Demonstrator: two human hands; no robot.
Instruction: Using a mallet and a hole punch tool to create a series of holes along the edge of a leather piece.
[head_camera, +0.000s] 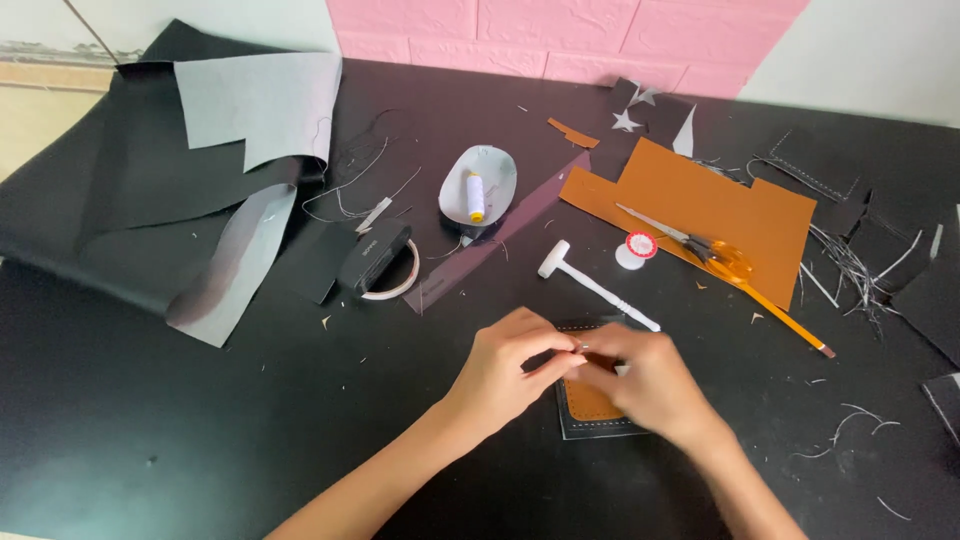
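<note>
- The left hand (500, 365) and the right hand (645, 375) meet over a small leather piece (590, 405), black with a brown patch and a line of pale stitching along its edge
- The left fingers (555, 355) are pinched together at a tiny bright point between the two hands, too small to tell what it is; the right fingers (605, 350) are curled shut against the same spot
- The leather piece lies flat on the black table (200, 440), directly under the fingertips and partly hidden by the right hand; its lower edge and left edge show below the fingers
- Toward the person from the fingers the table is bare on the left, open room; to the right of the fingers only thin pale scraps (860, 420) lie scattered
- Just beyond the fingers lies a white mallet (595, 285), its handle end close to the right knuckles
- Farther past the fingers: a brown leather sheet (700, 195) with scissors (700, 245) on it, a small red-and-white spool (635, 248), and an orange pencil (790, 325)
- Beyond and left of the fingers: a dark strip (500, 235), a tape roll (385, 265), a dish with a thread spool (476, 195), and folded black and grey sheets (200, 180), all well apart from the hands
</note>
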